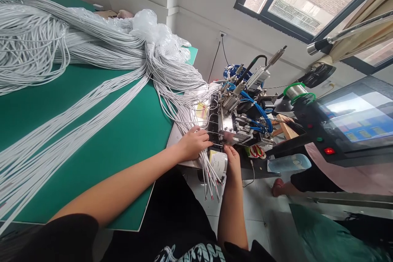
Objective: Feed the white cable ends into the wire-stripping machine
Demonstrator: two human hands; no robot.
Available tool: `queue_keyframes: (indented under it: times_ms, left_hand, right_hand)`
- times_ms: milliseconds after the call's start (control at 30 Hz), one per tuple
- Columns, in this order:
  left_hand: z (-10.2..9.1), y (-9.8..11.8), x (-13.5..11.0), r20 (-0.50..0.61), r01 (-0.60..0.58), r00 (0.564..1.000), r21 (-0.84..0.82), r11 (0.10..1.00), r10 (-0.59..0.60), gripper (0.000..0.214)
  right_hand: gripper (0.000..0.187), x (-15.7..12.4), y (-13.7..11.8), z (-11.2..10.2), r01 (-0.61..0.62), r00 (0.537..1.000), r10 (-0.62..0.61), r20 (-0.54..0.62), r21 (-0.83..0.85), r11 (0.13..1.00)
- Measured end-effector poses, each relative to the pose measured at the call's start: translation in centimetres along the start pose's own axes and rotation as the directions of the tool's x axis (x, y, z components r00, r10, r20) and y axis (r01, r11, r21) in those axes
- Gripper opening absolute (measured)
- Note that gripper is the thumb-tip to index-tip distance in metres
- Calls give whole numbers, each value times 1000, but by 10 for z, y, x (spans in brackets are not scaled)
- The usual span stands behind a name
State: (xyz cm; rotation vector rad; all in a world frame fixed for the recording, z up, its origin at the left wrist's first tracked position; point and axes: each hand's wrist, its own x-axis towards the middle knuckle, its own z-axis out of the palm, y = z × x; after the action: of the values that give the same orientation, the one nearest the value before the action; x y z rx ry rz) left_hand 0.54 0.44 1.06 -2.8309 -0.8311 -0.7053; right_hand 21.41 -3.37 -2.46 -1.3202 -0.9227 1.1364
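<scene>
My left hand (pixel 195 143) is closed at the front of a metal wire-processing machine (pixel 227 125), its fingers pinching a thin white cable (pixel 217 145). Just to the right, my right hand (pixel 232 158) pinches the same cable near its end, close under the machine's block. The exact cable tip is too small to make out. Beneath my left hand hangs a bundle of white cables (pixel 206 168), their stripped ends showing small red and white wires. A white roll-shaped part (pixel 219 163) sits below, between my two hands.
Heaps of white cables (pixel 101 45) and clear plastic bags (pixel 153 28) lie on the green table (pixel 123 110). To the right stand a control screen (pixel 359 118), a solder-like wire spool (pixel 296 91) and a clear plastic container (pixel 288 163). Another person's leg (pixel 288 188) shows at right.
</scene>
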Motion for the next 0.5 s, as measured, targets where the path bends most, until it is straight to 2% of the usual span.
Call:
queue_keyframes:
  times_ms: [133,300,500]
  left_hand:
    - [0,-1,0,-12,9,1000,-5,1000,-9,41]
    - [1,0,-1,-2,24,1000,-8,1000,-24,39]
    - [2,2,-1,-25,146,989,14,989,-146,28]
  right_hand:
    - [32,-4,2,-3,15,1000,-15,-5,-4,1000]
    - [35,-8,0,-8,62,997,-67,-42,-106,992]
    - [36,-14,-2,-16,93,993,-104,-52,-181,979]
